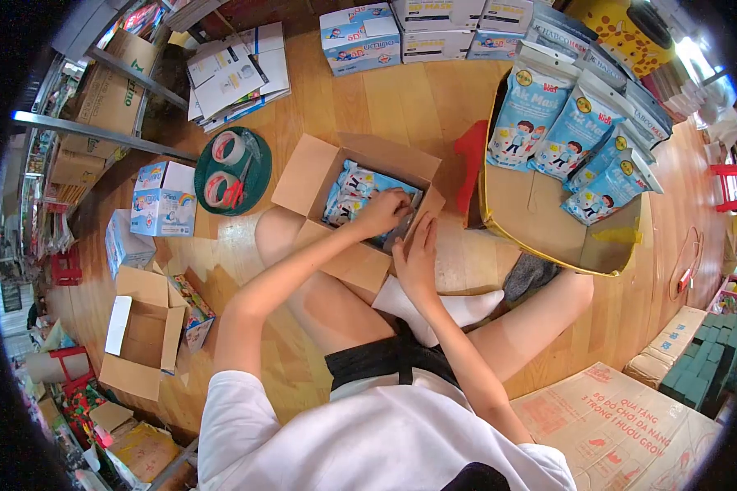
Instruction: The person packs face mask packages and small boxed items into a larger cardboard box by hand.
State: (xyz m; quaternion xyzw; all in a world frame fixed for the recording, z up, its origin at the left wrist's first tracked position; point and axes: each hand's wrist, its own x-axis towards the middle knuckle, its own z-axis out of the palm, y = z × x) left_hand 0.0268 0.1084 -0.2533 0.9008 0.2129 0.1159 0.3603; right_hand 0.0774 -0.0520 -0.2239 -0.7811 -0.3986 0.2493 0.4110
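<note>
An open cardboard box [348, 259] stands on the floor between my legs, its flaps spread outward. Blue and white packets [354, 192] with cartoon figures lie inside it. My left hand [385, 210] reaches into the box at its right side, fingers bent over the packets; what they hold, if anything, is hidden. My right hand [416, 258] is at the box's near right corner, fingers apart and resting against the right flap and edge.
A yellow-edged carton [549, 214] at the right holds upright mask pouches [526, 114]. On the left are a green tray [256, 184] with tape rolls, small boxes [162, 199] and an open empty carton [146, 327]. Stacked boxes [438, 45] stand at the back.
</note>
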